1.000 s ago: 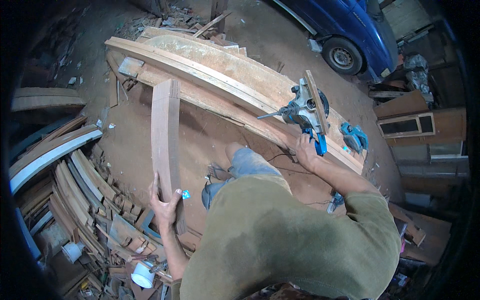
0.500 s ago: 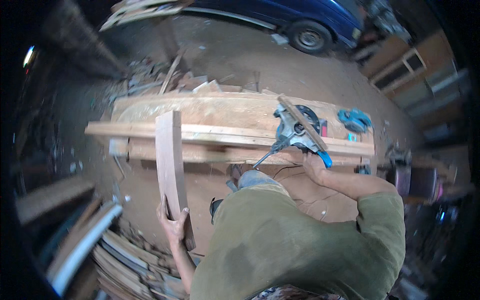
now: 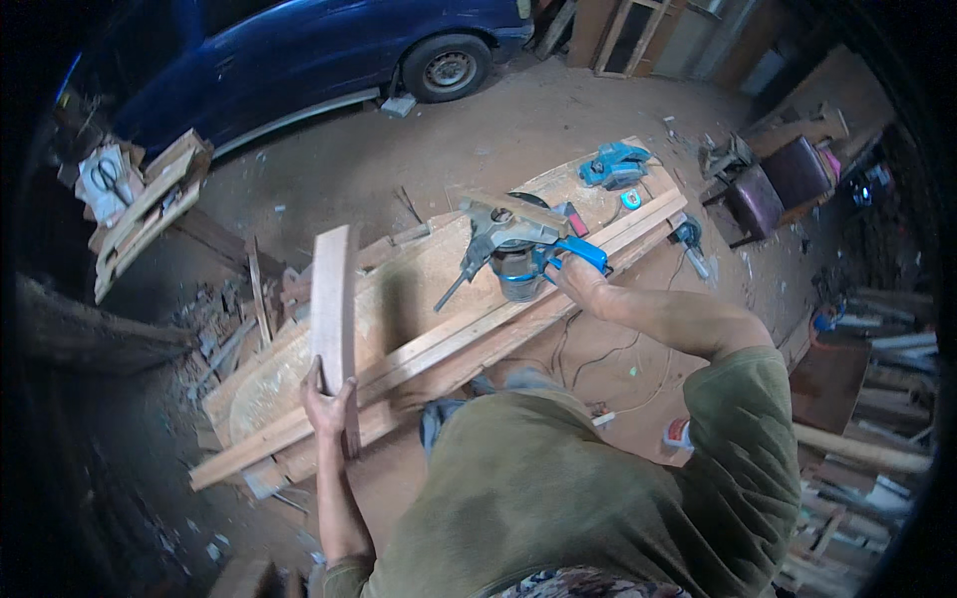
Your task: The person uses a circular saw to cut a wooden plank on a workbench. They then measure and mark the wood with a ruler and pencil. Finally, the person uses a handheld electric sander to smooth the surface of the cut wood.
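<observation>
My left hand (image 3: pixel 327 401) is closed round the lower end of a short, thick wooden board (image 3: pixel 334 299), which stands up at a slant over the left part of the workbench (image 3: pixel 274 384). My right hand (image 3: pixel 580 283) grips the blue handle of a power tool (image 3: pixel 513 239) with a grey metal base, a dark round part and a protruding rod. A wooden strip lies across the tool's base. The tool is over the middle of the bench, beside a long wooden beam (image 3: pixel 429 349) running along its near side. My right fingers are partly hidden by the handle.
A blue-green power planer (image 3: pixel 613 166) and a small tape measure (image 3: pixel 630 200) lie at the bench's far right. Cables (image 3: pixel 608 354) trail on the floor. A dark chair (image 3: pixel 763 199) stands to the right, a blue van (image 3: pixel 329 70) behind. Scrap wood (image 3: pixel 867 468) is piled at right.
The view has turned, so the bench now slants up to the right. The board in my left hand is still upright; the power tool in my right hand has tipped over toward me.
</observation>
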